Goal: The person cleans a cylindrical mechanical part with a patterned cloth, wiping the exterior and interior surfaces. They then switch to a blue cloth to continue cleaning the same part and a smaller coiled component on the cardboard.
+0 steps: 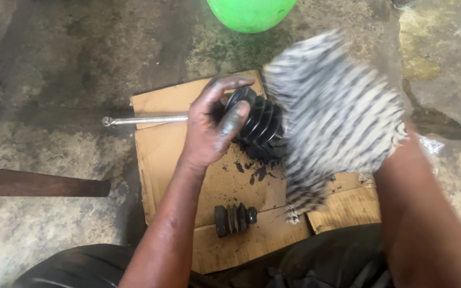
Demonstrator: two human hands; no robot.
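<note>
Stained concrete floor [54, 69], dark with grease and damp patches. Flattened brown cardboard [161, 144] spread over it, plain and unprinted, smeared black near the middle, one flap edge lifted at the lower right. Green round tub [252, 12] cut off at the top edge, well apart from the work. Brown plank [38, 184] lying at the left, off the cardboard.

Left hand [212, 125], greasy, clamped around the narrow neck of a black ribbed boot [262, 125]: thumb across the front, fingers curled over the top. Boot held just above the cardboard at its centre, wide end toward the right. Metal rod [145, 120] running out leftward from behind that hand, eyelet tip past the cardboard's edge onto the floor.

Right hand hidden under a striped black-and-white rag [337, 112], blurred, pressed against the boot's wide end; cannot tell how its fingers sit, though the rag looks bunched about them. Clear plastic scrap [430, 145] just beside the right forearm.

Smaller black boot [234, 219] lying on its side on the cardboard nearer the body, untouched, apart from both hands. Dark trousers [305, 261] along the bottom edge.
</note>
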